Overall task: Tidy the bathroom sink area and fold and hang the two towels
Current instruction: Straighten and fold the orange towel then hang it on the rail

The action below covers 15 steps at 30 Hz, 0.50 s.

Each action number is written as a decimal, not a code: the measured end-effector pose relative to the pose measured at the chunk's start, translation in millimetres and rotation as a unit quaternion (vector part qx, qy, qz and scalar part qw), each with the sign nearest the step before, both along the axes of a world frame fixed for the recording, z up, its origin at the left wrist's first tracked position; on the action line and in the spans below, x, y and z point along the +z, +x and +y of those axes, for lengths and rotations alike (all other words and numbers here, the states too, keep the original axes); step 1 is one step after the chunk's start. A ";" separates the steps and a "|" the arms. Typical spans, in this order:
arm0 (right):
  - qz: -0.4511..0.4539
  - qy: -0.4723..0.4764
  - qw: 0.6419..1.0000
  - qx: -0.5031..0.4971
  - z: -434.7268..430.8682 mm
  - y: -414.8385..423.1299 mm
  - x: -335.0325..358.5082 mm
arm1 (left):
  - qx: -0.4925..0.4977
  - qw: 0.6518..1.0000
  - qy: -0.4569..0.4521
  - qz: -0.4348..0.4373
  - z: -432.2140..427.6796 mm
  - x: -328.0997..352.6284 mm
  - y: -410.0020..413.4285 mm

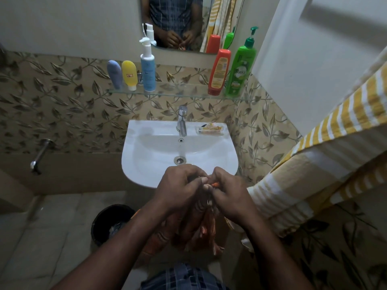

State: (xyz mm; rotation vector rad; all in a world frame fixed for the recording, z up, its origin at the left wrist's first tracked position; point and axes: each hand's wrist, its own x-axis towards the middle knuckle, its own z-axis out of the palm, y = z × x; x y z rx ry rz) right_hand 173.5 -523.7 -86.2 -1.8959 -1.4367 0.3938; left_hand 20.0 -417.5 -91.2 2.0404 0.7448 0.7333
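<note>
Curled left hand [180,185] and right hand [228,194] pinch orange towel [206,226].

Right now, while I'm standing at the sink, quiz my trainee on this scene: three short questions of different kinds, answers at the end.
1. True or false: the left hand and the right hand both grip the orange patterned towel.
2. Counting the green pump bottle, how many containers stand on the glass shelf?
3. Where does the small packet lie? A) in the basin B) on the sink rim, right of the tap C) on the glass shelf
Key: 1 true; 2 five; 3 B.
</note>
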 end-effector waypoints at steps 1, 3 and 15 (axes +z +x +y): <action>0.009 0.001 1.000 -0.007 -0.7 0.2 -0.8 | 0.003 1.000 -0.008 -0.004 0.8 -1.9 -1.2; 0.020 0.002 1.000 -0.005 -1.5 2.5 -1.9 | 0.006 1.000 -0.006 -0.005 -0.1 -3.9 -2.8; -0.008 0.019 0.999 -0.037 -7.9 12.8 4.7 | 0.011 0.995 0.061 0.082 5.2 -19.5 -19.2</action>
